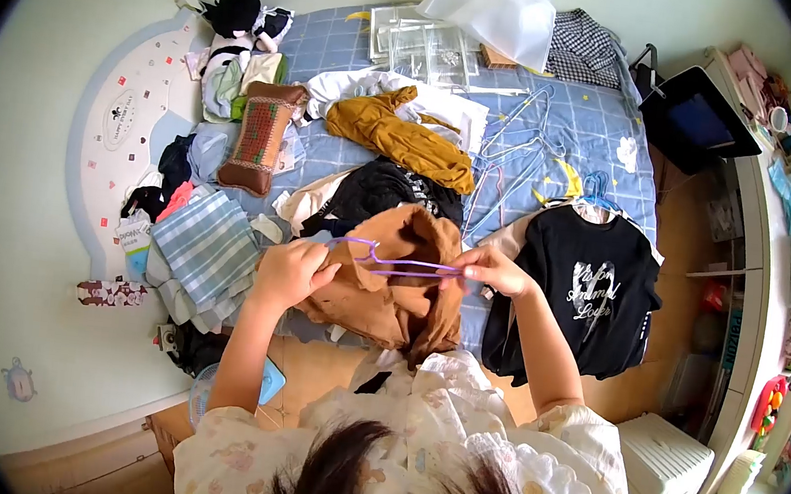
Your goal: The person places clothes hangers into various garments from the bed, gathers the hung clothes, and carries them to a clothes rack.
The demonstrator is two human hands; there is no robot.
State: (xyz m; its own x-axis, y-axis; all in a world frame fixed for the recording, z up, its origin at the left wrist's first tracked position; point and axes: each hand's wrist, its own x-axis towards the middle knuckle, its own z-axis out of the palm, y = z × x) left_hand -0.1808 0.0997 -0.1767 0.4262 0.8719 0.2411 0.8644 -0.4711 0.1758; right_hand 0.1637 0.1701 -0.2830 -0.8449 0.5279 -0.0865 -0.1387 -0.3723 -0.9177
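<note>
A purple hanger (pixel 403 268) is stretched between my two hands, above a brown garment (pixel 365 307) at the bed's near edge. My right hand (pixel 497 270) pinches the hanger's right end. My left hand (pixel 294 273) is closed at the left, beside the hanger's other end and the brown garment's edge; exactly what its fingers hold is hard to make out. Behind the brown garment is a black garment (pixel 382 191). A black printed top (pixel 590 277) lies to the right of my right hand.
On the blue checked bed (pixel 325 42) are a mustard garment (pixel 397 139), several loose hangers (pixel 522 145), a brown pillow (pixel 262 137), a striped cloth (pixel 207 247) and clear trays (pixel 426 50). A dark screen (pixel 701 120) stands at the right, a white case (pixel 661 468) below it.
</note>
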